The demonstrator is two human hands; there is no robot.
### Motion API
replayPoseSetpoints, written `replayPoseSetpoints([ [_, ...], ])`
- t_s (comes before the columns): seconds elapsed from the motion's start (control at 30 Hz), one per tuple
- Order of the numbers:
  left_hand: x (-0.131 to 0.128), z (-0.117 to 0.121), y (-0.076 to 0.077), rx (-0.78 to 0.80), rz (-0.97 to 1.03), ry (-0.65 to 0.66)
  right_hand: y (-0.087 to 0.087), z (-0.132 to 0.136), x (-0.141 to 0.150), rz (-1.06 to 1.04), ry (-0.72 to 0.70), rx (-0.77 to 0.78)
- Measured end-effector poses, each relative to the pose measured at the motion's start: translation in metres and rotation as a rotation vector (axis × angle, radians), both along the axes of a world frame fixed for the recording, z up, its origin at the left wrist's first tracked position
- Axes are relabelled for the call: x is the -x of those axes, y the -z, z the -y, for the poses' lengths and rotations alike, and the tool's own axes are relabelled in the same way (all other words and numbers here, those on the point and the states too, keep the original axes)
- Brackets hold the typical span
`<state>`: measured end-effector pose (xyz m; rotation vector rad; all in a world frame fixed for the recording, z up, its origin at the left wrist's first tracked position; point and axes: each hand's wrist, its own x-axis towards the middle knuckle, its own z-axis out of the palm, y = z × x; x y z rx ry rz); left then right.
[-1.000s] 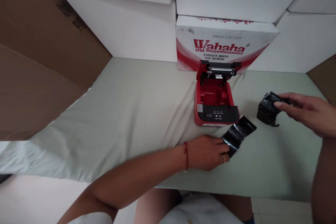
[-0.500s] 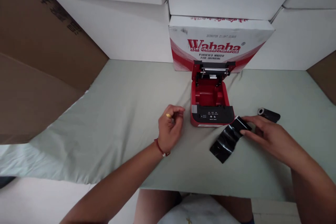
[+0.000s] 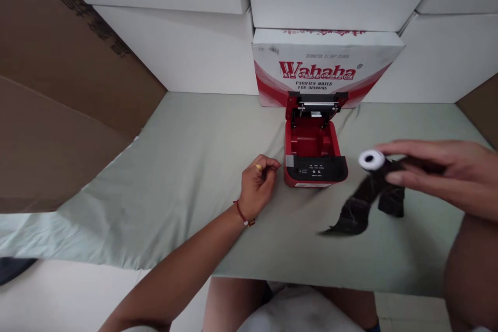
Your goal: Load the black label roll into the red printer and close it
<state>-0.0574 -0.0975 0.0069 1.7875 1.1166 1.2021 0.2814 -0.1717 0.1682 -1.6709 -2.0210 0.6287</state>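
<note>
A small red receipt printer [image 3: 311, 140] stands on the cloth with its lid raised and its paper bay bare inside. My right hand [image 3: 436, 171], to the right of the printer, grips a paper roll [image 3: 372, 160] above the table between thumb and fingers. The roll's white end with a dark core hole faces left. A black glossy strip [image 3: 356, 212] hangs below it, blurred, and a second black piece [image 3: 391, 202] shows under the hand. My left hand [image 3: 259, 184] rests beside the printer's left front corner, fingers curled in and nothing visible in them.
A white and red water carton [image 3: 319, 67] stands right behind the printer's lid. White boxes [image 3: 187, 46] form a wall at the back. Brown cardboard [image 3: 70, 114] rises on the left. Pale green cloth [image 3: 175, 166] covers the table.
My right hand has lifted the paper roll off the cloth, and the black strip now dangles from it instead of lying by the printer. My left hand has barely moved.
</note>
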Motion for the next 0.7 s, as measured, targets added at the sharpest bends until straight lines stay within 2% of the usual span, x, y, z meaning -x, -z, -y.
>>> replayPoseSetpoints([
  [0.07, 0.000, 0.000, 0.000, -0.060, -0.023, 0.008, -0.001, -0.028, 0.021, 0.058, -0.079, 0.018],
  [0.13, 0.001, 0.002, -0.001, -0.153, -0.039, -0.009, 0.008, -0.058, 0.047, 0.180, -0.126, -0.012],
  [0.27, 0.000, 0.014, -0.004, -0.472, -0.121, -0.035, 0.028, -0.098, 0.093, 0.553, -0.118, 0.052],
  [0.4, -0.005, 0.028, -0.005, -0.713, -0.239, 0.101, 0.033, -0.109, 0.112, 0.712, -0.072, 0.116],
  [0.57, -0.012, 0.036, -0.004, -0.770, -0.340, 0.270, 0.042, -0.112, 0.110, 0.719, -0.034, 0.056],
  [0.7, -0.012, 0.037, -0.005, -0.804, -0.384, 0.260, 0.050, -0.117, 0.110, 0.714, -0.001, 0.021],
])
